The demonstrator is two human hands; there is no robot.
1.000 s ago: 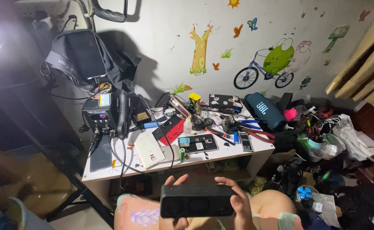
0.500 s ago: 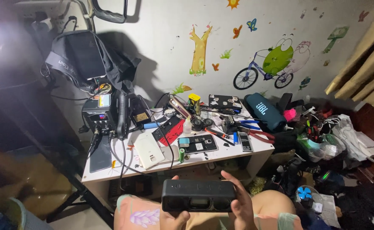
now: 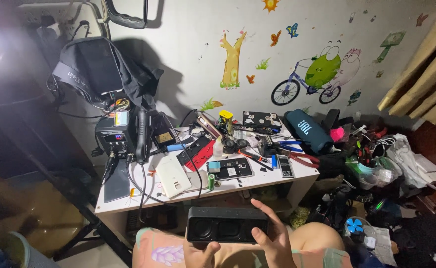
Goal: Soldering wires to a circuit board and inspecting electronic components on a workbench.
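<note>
A black oblong speaker [image 3: 227, 225] with a mesh front is held level over my lap. My left hand [image 3: 201, 254] grips its lower left corner from beneath, thumb up against the bottom edge. My right hand [image 3: 273, 237] wraps the right end, fingers over the top and thumb on the front. Both hands sit just in front of the low white table [image 3: 124, 198].
The table carries a black soldering station [image 3: 117, 138], a white phone cover [image 3: 173, 175], an opened phone [image 3: 231, 168], pliers [image 3: 302, 158] and several small tools. A dark cylindrical speaker [image 3: 307, 130] lies at its right end. Bags and cables [image 3: 386, 164] clutter the floor at right.
The speaker has dropped a little lower toward my lap and my fingers have closed more firmly round its ends; the table has not changed.
</note>
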